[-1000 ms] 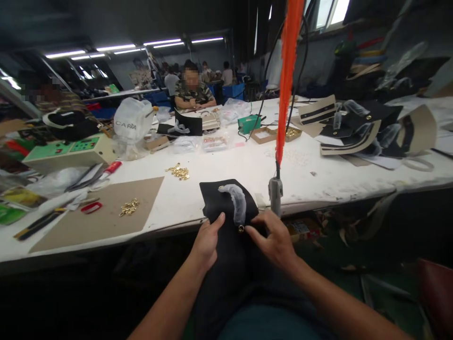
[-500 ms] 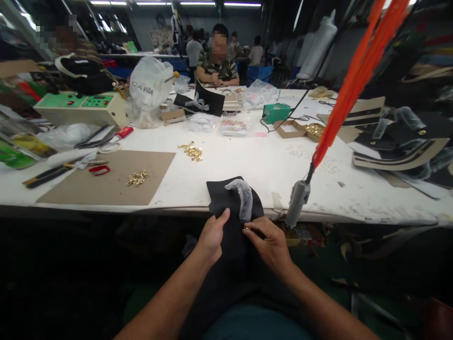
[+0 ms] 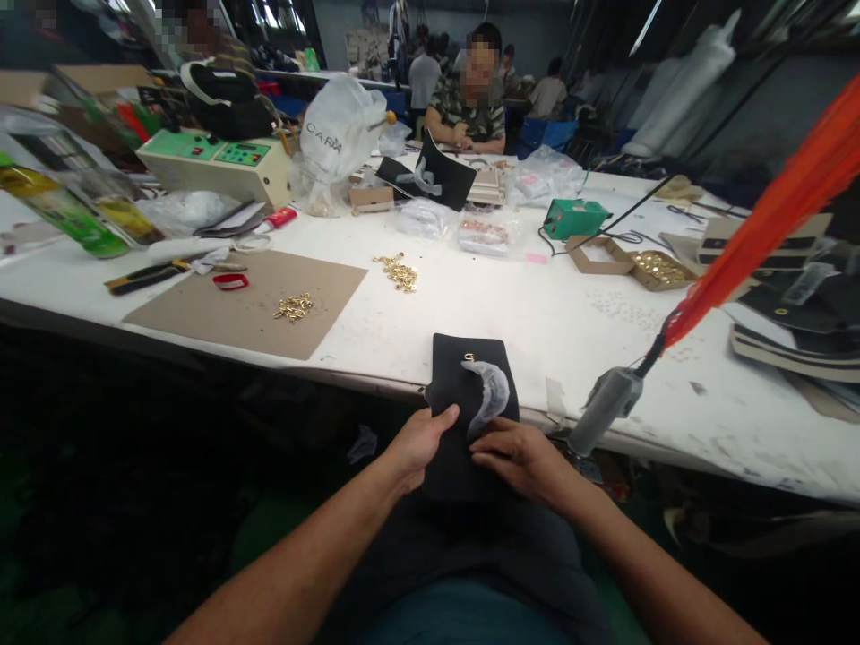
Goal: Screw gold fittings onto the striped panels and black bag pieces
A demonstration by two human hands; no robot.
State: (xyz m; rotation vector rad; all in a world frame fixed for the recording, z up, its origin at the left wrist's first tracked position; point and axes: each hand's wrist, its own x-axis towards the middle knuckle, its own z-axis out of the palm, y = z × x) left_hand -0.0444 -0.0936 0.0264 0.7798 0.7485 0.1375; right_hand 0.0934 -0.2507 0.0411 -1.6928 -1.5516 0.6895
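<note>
A black sheet (image 3: 451,457) rests against the table's front edge, its lower part over my lap. My left hand (image 3: 417,448) grips its left side, thumb on top. Near its top sits a small gold ring (image 3: 469,356), and a curved piece wrapped in translucent plastic (image 3: 494,394) lies below that. My right hand (image 3: 514,455) is closed, thumb and fingers pinched at the lower end of the wrapped piece; what lies between the fingertips is too small to make out.
On the white table (image 3: 470,300) are gold parts (image 3: 401,272), a brown board (image 3: 262,336) with gold links (image 3: 294,307), and a green box (image 3: 576,219). A grey tool (image 3: 605,408) hangs from orange cords (image 3: 772,215) at the right. A person (image 3: 470,107) sits opposite.
The view has turned, so the table things appear shifted. The black sheet shows more of its top, with the gold ring now visible. Both hands stay on the sheet.
</note>
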